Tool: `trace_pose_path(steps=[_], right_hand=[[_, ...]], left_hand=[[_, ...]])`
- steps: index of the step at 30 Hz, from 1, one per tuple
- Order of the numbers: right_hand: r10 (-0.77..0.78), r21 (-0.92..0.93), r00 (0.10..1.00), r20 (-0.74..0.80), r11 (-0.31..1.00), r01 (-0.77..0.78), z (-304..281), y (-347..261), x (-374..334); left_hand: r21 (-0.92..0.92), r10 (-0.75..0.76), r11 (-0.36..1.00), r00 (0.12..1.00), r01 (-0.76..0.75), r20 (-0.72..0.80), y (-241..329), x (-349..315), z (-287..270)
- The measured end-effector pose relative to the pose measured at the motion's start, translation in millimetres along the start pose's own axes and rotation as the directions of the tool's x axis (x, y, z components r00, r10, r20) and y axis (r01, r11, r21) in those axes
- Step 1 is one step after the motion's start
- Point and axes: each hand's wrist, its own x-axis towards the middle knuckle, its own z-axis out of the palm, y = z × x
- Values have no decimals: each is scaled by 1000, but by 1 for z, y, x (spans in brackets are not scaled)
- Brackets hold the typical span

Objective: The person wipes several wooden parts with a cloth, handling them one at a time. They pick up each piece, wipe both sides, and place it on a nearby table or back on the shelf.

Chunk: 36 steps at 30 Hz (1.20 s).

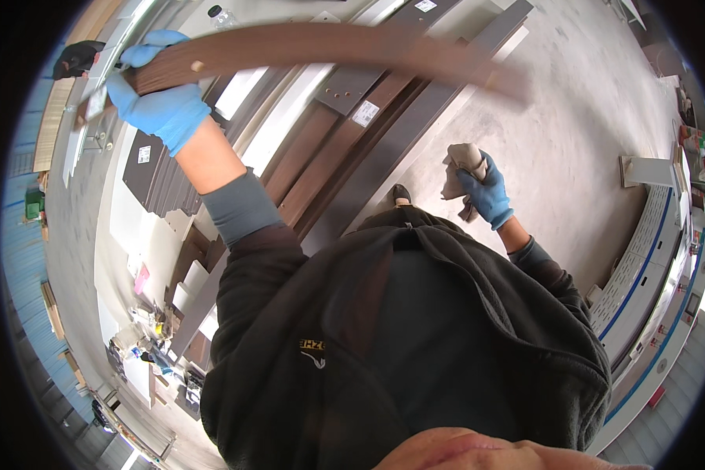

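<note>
A long brown wood-grain board [329, 48] stretches across the top of the view, its right end blurred by motion. My left hand [164, 113], in a blue glove, has its fingers wrapped round the board's left end, close to a small round hole. At the right, my blue-gloved right hand [489, 192] grips a crumpled beige-grey rag [460, 168]. The rag bunches up above the fingers and a corner hangs below them. It is apart from the board.
Beneath the board lie brown and dark grey panels [321, 149], some bearing white labels. A clear bottle [222, 17] stands behind the board. A long white machine [634, 274] with blue edging runs along the right, beside the concrete floor [560, 102]. Clutter [145, 337] lies at the lower left.
</note>
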Motion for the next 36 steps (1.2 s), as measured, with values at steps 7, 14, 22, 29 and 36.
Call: trace_pose_path(steps=[7,14,22,29,36], right_hand=[[93,340,995,27,936,-96,13,-18,19],[83,642,980,183,744,-183,72,-78,46],[184,550,944,274,775,-311,140,-80,90],[20,453,833,553,831,-321,215,-70,117],[255,340,828,499,822,-457,189,-25,80]], left_hand=[[312,7,948,983,-65,185,-24,-37,-27],[52,-107,991,973,120,-204,-86,-128,6],[316,-235,862,865,396,-443,-52,-162,-36],[284,-49,939,890,196,-454,7,-137,-116],[183,80,982,750,56,-656,97,-45,-194]])
